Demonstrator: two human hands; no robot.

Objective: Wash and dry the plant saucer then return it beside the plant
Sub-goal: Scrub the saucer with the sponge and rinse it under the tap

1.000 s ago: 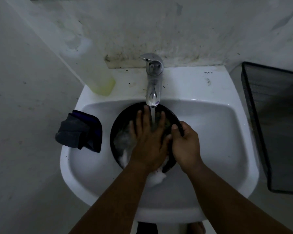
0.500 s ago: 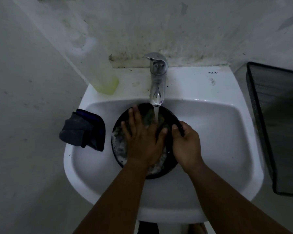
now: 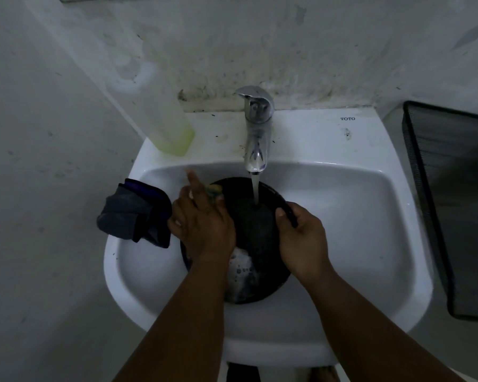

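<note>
The round black plant saucer (image 3: 255,238) lies in the white sink basin (image 3: 351,224), under the water running from the chrome tap (image 3: 255,133). White foam (image 3: 242,267) sits on its near part. My right hand (image 3: 301,241) grips the saucer's right rim, thumb on the inside. My left hand (image 3: 202,221) lies over the saucer's left side with fingers extended, and a yellow-green sponge (image 3: 214,190) shows under its fingertips.
A dark grey and blue cloth (image 3: 134,213) hangs over the sink's left rim. A tall pale bottle with yellowish liquid (image 3: 166,125) stands at the back left corner. A black mesh basket (image 3: 453,205) sits to the right of the sink.
My left hand slid from the saucer's middle to its left edge with the sponge. The foam has washed off the middle and gathered at the near part. My right hand kept its grip.
</note>
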